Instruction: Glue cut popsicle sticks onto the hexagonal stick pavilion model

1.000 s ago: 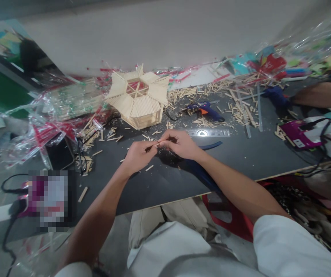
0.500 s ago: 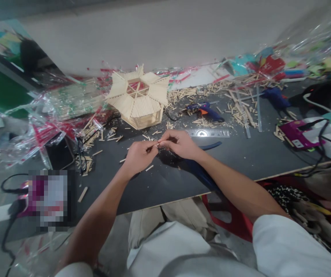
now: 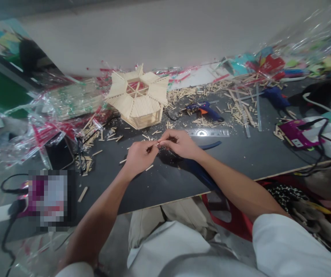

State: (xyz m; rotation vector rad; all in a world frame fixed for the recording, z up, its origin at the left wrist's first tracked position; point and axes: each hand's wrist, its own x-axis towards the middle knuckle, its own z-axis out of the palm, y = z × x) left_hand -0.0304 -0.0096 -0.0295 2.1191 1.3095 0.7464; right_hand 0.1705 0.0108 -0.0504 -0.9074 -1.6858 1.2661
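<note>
My left hand (image 3: pixel 141 156) and my right hand (image 3: pixel 179 143) meet fingertip to fingertip above the dark table (image 3: pixel 159 188). Both are closed in a pinch, and whatever sits between the fingers is too small and too covered to name. Just behind them stands a star-shaped model built of wooden sticks (image 3: pixel 142 105), with an opening in its top. A clear ruler (image 3: pixel 208 133) lies beyond my right hand. Under my right wrist shows a long tool with blue handles (image 3: pixel 201 173), its working end hidden by the hand.
A blue glue gun (image 3: pixel 204 110) rests behind the ruler, and a second one (image 3: pixel 275 97) lies farther right. Cut stick pieces (image 3: pixel 237 109) and clear glue sticks (image 3: pixel 259 111) litter the back. At left are a phone (image 3: pixel 59 151) and plastic wrapping (image 3: pixel 32 134). A purple box (image 3: pixel 296 134) with cables is at right.
Almost nothing differs. Both hands keep the same pinch in the same place, with at most a tiny shift of the left hand and forearm.
</note>
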